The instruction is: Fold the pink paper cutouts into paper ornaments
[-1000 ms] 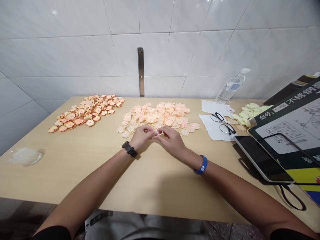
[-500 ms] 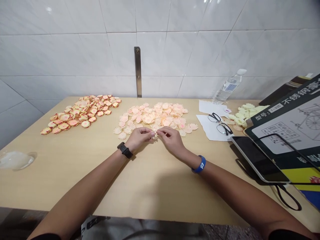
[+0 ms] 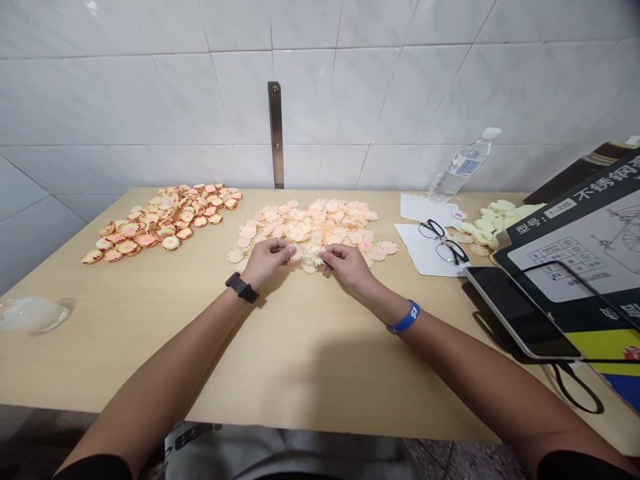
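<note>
Your left hand (image 3: 265, 260) and right hand (image 3: 347, 263), curled closed around a pale frilled flower piece (image 3: 311, 256)

Your left fingertips (image 3: 289, 249) and right fingertips (image 3: 324, 254) meet that piece from either side, at the front edge of a peach pile of frilled pieces (image 3: 310, 223); which hand grips it, you can't tell. A black watch (image 3: 242, 288) sits on your left wrist, a blue band (image 3: 406, 317) on your right. On the light wood table (image 3: 320, 360), an orange-and-red pile (image 3: 165, 223) lies to your left and a pale yellow pile (image 3: 493, 223) to your right, beside eyeglasses (image 3: 443, 240) on white paper (image 3: 425, 257). A water bottle (image 3: 463, 167) lies behind them, with a dark tablet (image 3: 520, 313) near the right edge
</note>
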`<state>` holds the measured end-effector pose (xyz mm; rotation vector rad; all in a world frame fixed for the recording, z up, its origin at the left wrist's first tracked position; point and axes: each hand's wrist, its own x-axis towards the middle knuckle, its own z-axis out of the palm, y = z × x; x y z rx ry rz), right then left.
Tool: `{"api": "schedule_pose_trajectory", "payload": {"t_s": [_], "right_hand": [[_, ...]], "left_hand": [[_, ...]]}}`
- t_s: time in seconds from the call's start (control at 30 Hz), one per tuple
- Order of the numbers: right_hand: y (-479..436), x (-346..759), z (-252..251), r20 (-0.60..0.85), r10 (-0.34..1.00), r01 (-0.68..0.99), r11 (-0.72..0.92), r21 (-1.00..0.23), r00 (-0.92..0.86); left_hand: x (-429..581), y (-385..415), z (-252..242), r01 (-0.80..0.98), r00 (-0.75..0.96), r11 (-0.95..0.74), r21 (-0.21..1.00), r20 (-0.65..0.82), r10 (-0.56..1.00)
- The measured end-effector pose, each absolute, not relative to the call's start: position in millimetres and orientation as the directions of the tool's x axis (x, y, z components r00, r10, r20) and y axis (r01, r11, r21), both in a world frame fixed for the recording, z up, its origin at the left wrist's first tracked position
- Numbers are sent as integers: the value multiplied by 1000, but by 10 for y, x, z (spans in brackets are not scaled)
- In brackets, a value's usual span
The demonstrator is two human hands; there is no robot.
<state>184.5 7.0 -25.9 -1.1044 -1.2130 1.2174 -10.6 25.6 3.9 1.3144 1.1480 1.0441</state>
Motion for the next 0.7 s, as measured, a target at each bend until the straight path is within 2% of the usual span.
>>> {"api": "schedule_pose_trajectory", "payload": {"t_s": [0.07, 0.13, 0.23, 0.3, 0.37, 0.5, 0.7], "right_hand": [[88, 1876, -242, 73, 997, -67, 75, -995, 23], [94, 1891, -239, 78, 996, -60, 80, -995, 39], [78, 1868, -266, 105, 994, -41, 104, -994, -21], [51, 1826, -297, 152, 986, -22, 150, -988, -72], [15, 1780, -323, 200, 974, -8, 200, -980, -111], [-55, 1728, -331, 264, 957, 7, 267, -964, -118], [-105, 1752, -272, 352, 936, 131, 348, -929, 11]], "left_hand": [[-170, 318, 29, 75, 65, 20, 997, -24, 998], [-202, 339, 35, 171, 9, -65, 983, 64, 998], [-168, 282, 65, 361, 47, -291, 886, 294, 955], [-108, 213, 80, 399, 116, -369, 839, 353, 928], [-44, 152, 83, 365, 197, -339, 867, 284, 938], [24, 105, 58, 267, 343, -152, 952, 53, 938], [21, 121, 52, 168, 235, 40, 985, -80, 969]]}}
